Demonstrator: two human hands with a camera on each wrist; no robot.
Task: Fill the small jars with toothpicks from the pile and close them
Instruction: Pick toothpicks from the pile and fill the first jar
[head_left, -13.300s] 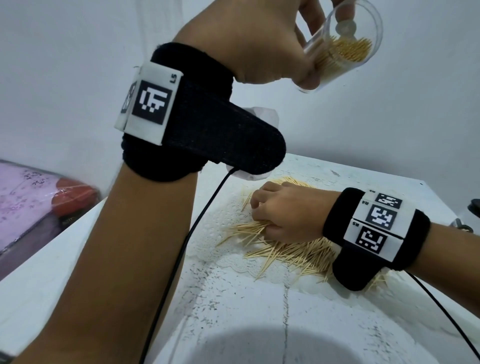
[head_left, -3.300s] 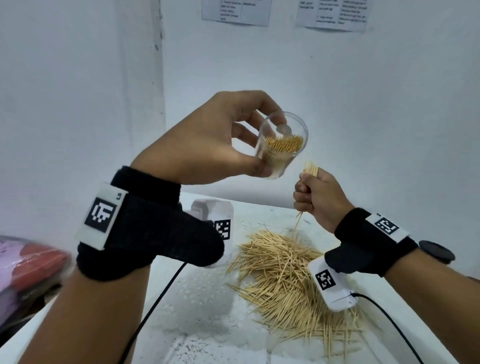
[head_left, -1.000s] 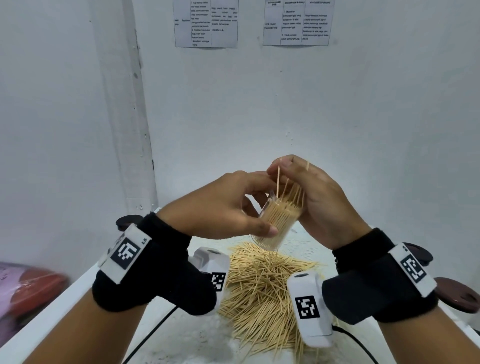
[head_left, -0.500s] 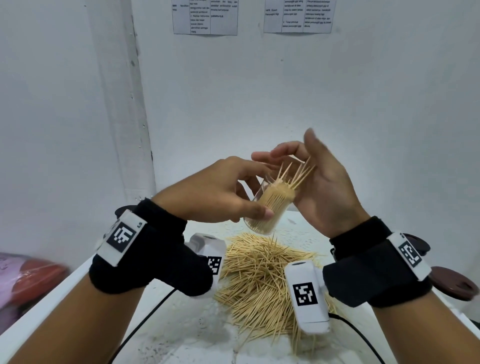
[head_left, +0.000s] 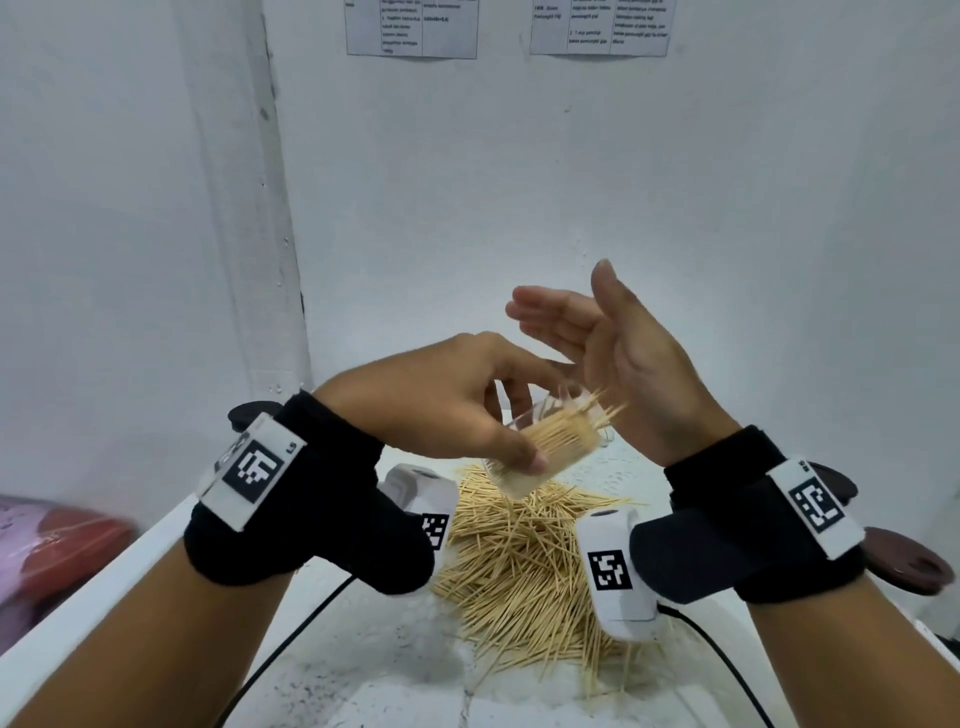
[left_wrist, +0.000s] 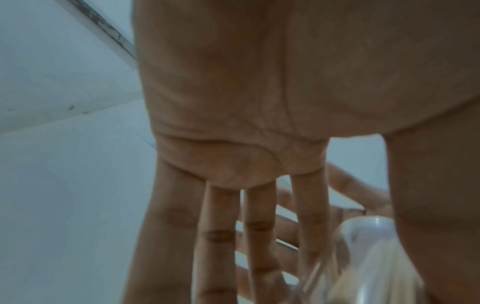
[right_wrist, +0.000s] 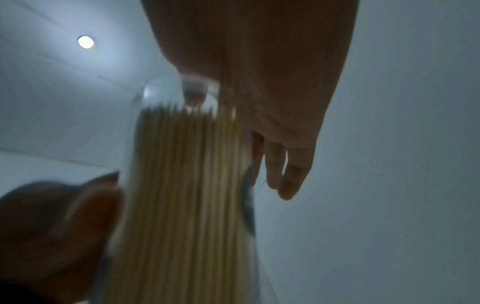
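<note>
Our left hand (head_left: 447, 400) clamps its fingers (head_left: 519, 454) round the clear jar (head_left: 545, 449), tilted, packed with toothpicks (head_left: 563, 434) poking toward our right hand (head_left: 623, 364), whose straight fingers stand apart. Below, the pile (head_left: 524, 561) covers the surface (head_left: 363, 649) toward its far edge.
</note>
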